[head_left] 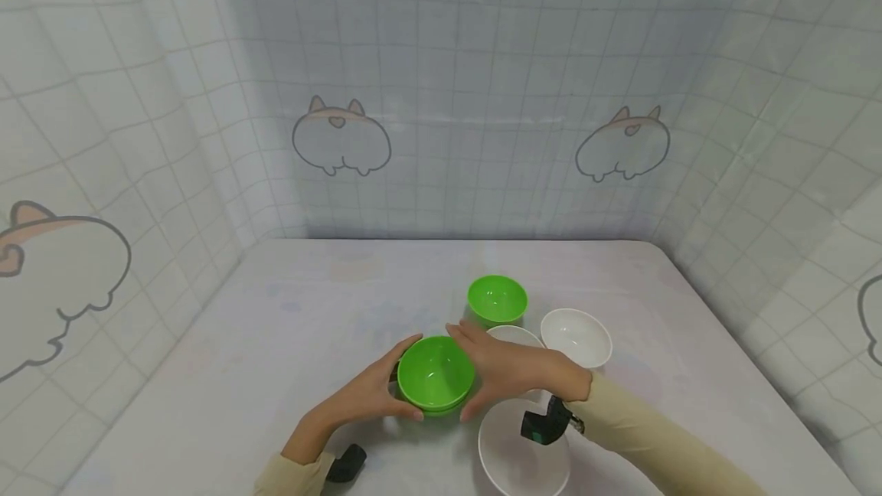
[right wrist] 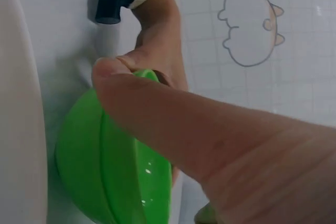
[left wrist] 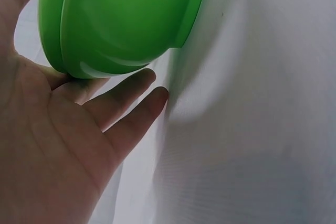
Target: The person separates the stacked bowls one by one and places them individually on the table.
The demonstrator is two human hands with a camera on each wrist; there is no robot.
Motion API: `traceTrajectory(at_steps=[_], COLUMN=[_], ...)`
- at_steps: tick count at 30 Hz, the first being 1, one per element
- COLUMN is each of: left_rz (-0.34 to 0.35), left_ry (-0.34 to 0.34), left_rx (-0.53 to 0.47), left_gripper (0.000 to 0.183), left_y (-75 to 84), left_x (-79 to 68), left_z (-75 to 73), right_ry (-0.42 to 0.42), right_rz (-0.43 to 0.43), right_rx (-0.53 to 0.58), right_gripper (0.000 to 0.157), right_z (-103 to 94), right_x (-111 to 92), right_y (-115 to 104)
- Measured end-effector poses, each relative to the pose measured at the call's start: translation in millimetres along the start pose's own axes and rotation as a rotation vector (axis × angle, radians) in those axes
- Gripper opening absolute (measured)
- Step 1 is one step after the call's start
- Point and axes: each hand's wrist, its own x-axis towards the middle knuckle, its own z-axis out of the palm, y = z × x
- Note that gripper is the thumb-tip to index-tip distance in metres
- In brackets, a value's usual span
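Observation:
Two green bowls, one nested in the other, stand upright before me; whether their foot touches the table cannot be told. My left hand holds the stack from the left, thumb at the near side and fingers round the far side. In the left wrist view, the lower fingers stretch out below the green bowls. On the right of the stack is my right hand, thumb and fingers spread and fairly straight beside the rim. The right wrist view has a digit crossing in front of the bowls.
Another green bowl stands farther back. A white bowl sits to its right, and a second white bowl is partly hidden behind my right hand. A larger white bowl lies nearer, under my right wrist. Patterned curtains surround the table.

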Motion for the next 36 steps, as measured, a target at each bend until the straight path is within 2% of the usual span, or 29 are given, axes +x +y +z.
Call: traceTrajectory(at_steps=[5, 14, 22, 27, 36], left_rz=[0.019, 0.028, 0.020, 0.022, 0.033], left_ry=[-0.006, -0.039, -0.040, -0.046, -0.038], left_rx=[-0.004, -0.073, -0.089, -0.098, -0.081], left_gripper=[0.112, 0.107, 0.105, 0.105, 0.103], left_y=[-0.4, -1.5, -0.1, -0.7, -1.0], left_x=[1.0, 3.1, 1.7, 1.1, 1.1], left_z=[-1.1, 0.4, -0.1, 0.1, 1.7], right_ry=[0.000, 0.057, 0.057, 0.070, 0.113], right_rz=[-0.053, -0.019, 0.018, 0.037, 0.093], right_rx=[-0.110, -0.283, -0.237, -0.226, -0.095], right_gripper=[0.113, 0.114, 0.114, 0.105, 0.100], right_z=[3.7, 9.6, 9.5, 8.8, 11.2], right_x=[8.5, 20.6, 24.6, 27.4, 28.1], right_y=[0.3, -1.0, -6.2, -9.1, -10.2])
